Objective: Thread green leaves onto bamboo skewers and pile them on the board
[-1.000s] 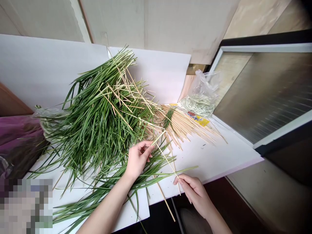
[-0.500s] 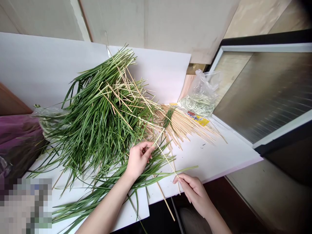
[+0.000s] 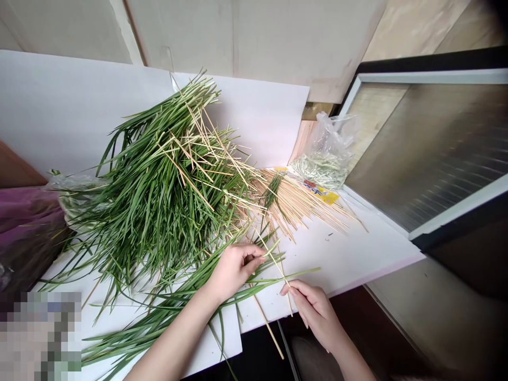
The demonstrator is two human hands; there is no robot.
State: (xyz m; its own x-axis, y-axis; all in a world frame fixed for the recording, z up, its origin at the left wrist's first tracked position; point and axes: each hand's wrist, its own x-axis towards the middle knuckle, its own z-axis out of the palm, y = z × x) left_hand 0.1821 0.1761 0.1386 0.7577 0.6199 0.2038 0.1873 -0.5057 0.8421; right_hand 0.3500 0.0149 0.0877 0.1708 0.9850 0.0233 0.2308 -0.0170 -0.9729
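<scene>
Your white table bears a heap of green leaves. Before it, your left hand and right hand both pinch: the right a thin skewer (slanting toward the heap), the left a green stalk crossing it.

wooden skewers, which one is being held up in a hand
The thin wooden skewer pinched by the right hand, slanting up past the chive stem in the left hand; the other skewers lie on the white table or the chive heap.
</scene>
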